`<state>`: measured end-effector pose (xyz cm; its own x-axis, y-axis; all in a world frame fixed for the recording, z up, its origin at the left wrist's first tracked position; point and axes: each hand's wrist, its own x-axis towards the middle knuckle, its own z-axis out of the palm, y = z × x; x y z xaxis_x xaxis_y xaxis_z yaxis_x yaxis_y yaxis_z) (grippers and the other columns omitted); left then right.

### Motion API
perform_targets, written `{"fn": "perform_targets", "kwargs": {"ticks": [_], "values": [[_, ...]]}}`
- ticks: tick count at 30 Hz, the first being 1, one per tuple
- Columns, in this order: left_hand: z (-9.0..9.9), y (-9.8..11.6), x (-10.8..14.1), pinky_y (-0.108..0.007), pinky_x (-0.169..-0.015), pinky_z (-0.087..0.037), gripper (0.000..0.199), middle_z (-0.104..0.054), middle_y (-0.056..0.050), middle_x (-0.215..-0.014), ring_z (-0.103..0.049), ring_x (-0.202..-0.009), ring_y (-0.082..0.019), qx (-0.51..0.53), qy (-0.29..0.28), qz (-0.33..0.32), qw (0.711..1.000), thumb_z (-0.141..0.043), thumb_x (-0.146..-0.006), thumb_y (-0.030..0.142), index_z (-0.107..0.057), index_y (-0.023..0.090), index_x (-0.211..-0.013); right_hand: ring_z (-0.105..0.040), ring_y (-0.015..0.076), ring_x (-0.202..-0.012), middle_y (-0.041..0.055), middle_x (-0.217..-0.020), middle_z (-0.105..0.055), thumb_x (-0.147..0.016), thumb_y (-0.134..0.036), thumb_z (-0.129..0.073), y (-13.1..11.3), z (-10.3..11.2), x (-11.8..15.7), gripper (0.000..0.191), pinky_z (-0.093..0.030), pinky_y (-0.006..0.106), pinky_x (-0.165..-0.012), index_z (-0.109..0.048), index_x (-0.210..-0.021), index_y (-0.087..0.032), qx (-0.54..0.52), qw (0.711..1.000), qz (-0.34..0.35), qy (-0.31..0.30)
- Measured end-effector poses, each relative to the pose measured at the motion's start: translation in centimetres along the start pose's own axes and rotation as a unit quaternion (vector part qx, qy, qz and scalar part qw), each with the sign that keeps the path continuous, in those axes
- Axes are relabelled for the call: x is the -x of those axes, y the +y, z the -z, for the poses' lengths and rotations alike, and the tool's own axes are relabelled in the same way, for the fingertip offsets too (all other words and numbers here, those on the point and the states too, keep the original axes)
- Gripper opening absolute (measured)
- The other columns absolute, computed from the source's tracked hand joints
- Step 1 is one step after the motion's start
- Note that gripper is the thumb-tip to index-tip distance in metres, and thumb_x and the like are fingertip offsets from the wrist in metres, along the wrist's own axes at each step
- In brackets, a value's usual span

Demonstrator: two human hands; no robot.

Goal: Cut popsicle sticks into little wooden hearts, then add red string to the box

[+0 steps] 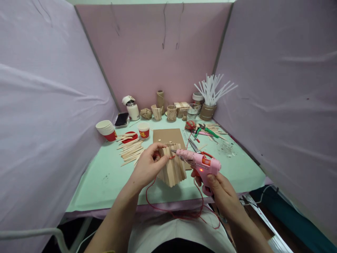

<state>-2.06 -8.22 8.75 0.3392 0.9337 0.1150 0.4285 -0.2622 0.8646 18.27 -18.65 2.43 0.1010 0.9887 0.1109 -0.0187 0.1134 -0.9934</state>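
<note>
My left hand (150, 163) is closed on the left side of a small structure of upright wooden sticks (172, 172), its thumb lying across the front. A red cord (149, 200) runs around the sticks and hangs in loops below. In my right hand (219, 184) is a pink glue gun (196, 160) with an orange light lit on its side. Its nozzle points left and is at the upper front of the sticks; whether it touches them I cannot tell. Behind the structure lies a brown board (167, 135).
Loose wooden sticks (131, 151), paper cups (144, 130) and a red lid (130, 137) are on the left. Green-handled pliers (206, 130), scissors (194, 146) and a red cord ball (190, 125) lie right. Along the back stand jars (133, 110) and a pot of white sticks (207, 111).
</note>
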Motion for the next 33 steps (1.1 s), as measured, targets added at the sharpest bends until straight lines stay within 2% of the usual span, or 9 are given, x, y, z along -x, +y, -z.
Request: {"fn": "perform_targets", "kwargs": {"ticks": [14, 33], "values": [[-0.09, 0.09, 0.27, -0.026, -0.065, -0.039, 0.026, -0.058, 0.001, -0.081, -0.05, -0.07, -0.014, 0.006, -0.003, -0.009, 1.0, -0.058, -0.08, 0.028, -0.059, 0.021, -0.105, -0.044, 0.0124, -0.063, 0.0018, -0.076, -0.052, -0.092, -0.055, -0.045, 0.15, -0.08, 0.11, 0.043, -0.037, 0.022, -0.052, -0.066, -0.101, -0.019, 0.007, 1.0, -0.005, 0.008], [-0.07, 0.17, 0.31, -0.026, -0.063, -0.038, 0.026, -0.056, 0.002, -0.076, -0.05, -0.068, -0.014, -0.004, 0.002, -0.01, 1.0, -0.058, -0.081, 0.029, -0.059, 0.021, -0.105, -0.041, 0.0112, -0.059, 0.0017, -0.075, -0.052, -0.092, -0.054, -0.045, 0.54, -0.02, 0.02, 0.043, -0.034, 0.023, -0.049, -0.065, -0.099, -0.016, 0.001, 1.0, 0.0, 0.015]]}}
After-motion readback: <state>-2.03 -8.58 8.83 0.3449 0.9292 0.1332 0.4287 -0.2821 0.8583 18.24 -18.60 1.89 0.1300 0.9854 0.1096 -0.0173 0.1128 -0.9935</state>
